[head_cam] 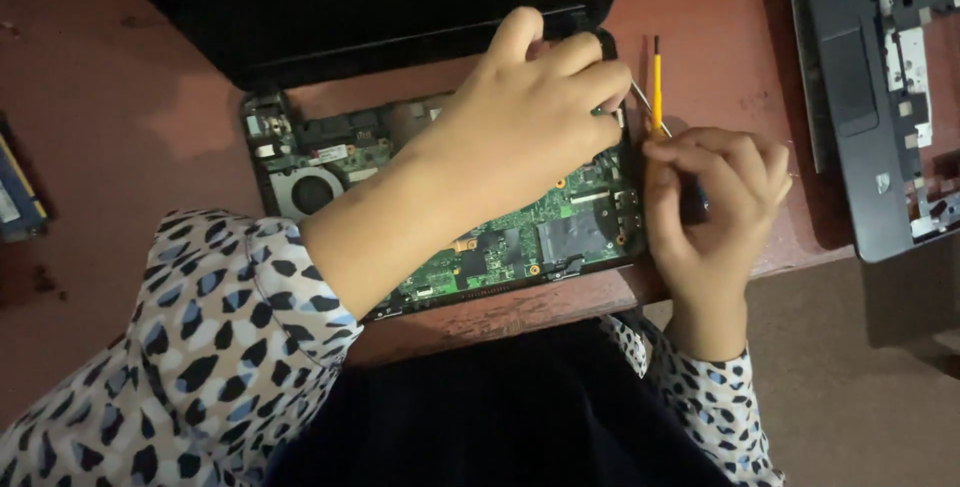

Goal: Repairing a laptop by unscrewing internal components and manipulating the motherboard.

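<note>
The laptop [440,197] lay opened on the tabletop [130,117], circuit board bared but not lifted out; at its right edge the left hand [535,97] pressed, the right hand [715,192] gripped a screwdriver [650,107].

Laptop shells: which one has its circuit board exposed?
The opened laptop under the left hand, green board showing; the black casing at far right shows none.

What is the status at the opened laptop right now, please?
Left hand pressing on laptop near hinge. Right hand gripping screwdriver at its right edge. Green board exposed; nothing blocking.
</note>
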